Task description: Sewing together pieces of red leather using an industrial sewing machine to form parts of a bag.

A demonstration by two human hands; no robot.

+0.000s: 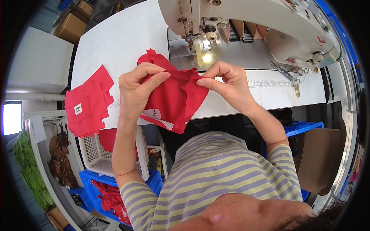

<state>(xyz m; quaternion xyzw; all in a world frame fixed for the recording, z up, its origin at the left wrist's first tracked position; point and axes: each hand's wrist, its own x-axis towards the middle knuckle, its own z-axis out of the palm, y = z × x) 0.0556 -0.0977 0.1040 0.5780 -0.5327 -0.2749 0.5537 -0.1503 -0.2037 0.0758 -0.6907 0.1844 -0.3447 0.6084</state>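
Note:
A red fabric piece point(173, 96) hangs between my two hands at the front edge of the sewing table. My left hand point(140, 82) pinches its upper edge between thumb and fingers. The upper right corner is pinched by my right hand point(227, 82), so the edge between them is drawn fairly straight. A white patch shows at the fabric's lower left, and part of the cloth rests on the tabletop behind. Just beyond stands the sewing machine point(192, 23), its needle area above a metal plate. To the left lies a stack of red fabric pieces point(86, 104) with a small pale label on top.
Thread snips point(281, 71) lie on the table at the right, beside a ruler strip point(266, 83). Below the left table edge are a white plastic basket point(90, 154) and a blue crate point(86, 184) with red scraps. A brown cardboard box point(320, 161) stands at the lower right.

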